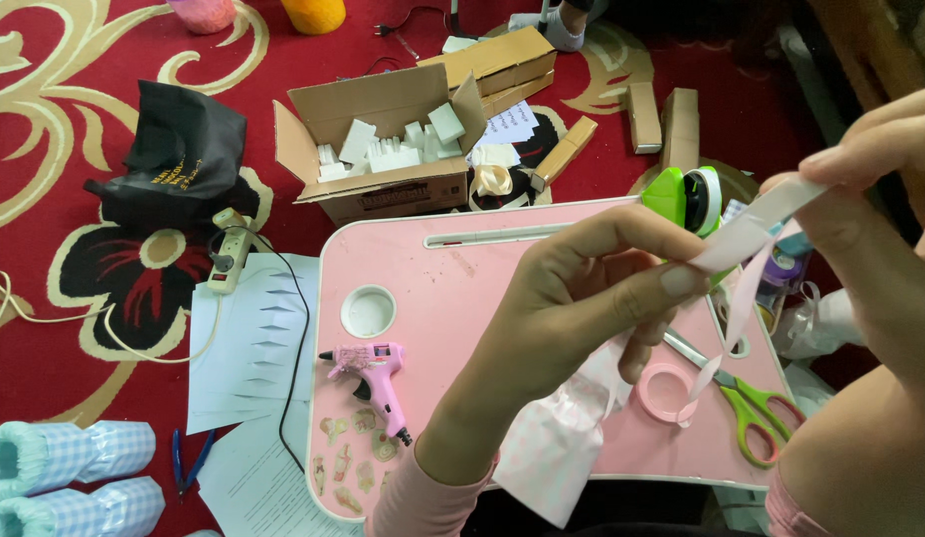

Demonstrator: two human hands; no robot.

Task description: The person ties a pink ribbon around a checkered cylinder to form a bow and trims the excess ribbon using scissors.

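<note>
My left hand (582, 298) and my right hand (870, 169) pinch the two ends of a short length of pale pink ribbon (756, 224) above a pink lap table (462, 298). The ribbon's tail hangs down toward a pink ribbon roll (666, 393) on the table. A piece of pink checked fabric (557, 447) lies under my left wrist. On the table's left side lies a pink glue gun (373, 368), and green-handled scissors (751, 403) lie at its right. A green tape dispenser (686, 199) sits at the far right corner.
An open cardboard box (383, 149) with white foam pieces stands on the red patterned carpet beyond the table. A black bag (179, 149), a power strip (227, 264) and white paper sheets (249, 348) lie to the left. Blue checked items (60, 477) sit at the bottom left.
</note>
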